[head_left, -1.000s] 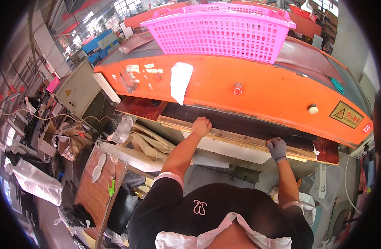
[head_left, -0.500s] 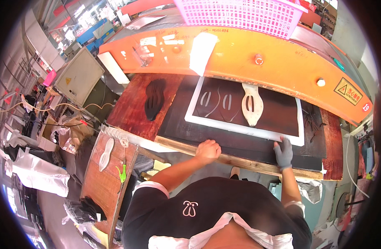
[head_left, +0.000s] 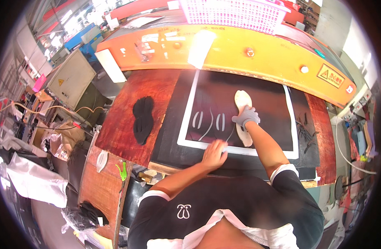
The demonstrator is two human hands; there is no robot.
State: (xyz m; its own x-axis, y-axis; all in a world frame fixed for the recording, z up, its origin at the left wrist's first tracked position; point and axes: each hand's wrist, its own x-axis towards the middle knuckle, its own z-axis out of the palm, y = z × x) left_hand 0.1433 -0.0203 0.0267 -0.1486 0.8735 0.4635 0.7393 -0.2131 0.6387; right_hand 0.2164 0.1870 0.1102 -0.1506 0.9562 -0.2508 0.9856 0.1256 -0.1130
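A cream sole-shaped cutting die lies over the black sheet, which has a white border. My right hand, in a grey glove, grips the die across its middle and covers its slots. To the left of it, slots and curved lines are cut through the sheet. My left hand, bare and slightly blurred, rests at the sheet's near white edge. Its fingers are stretched forward, the thumb apart, and nothing shows in it. Black sole-shaped pieces lie on the red-brown board further left.
An orange press beam spans the far side, with a pink basket on top. Black strips lie right of the sheet. A wooden side table at left holds a green-handled tool and a pale sole shape.
My right hand has moved from the sheet's near right edge onto the die. The die, sheet and board sit nearer to me. My left hand has gone from the wooden edge to the sheet's border, its fingers uncurled.
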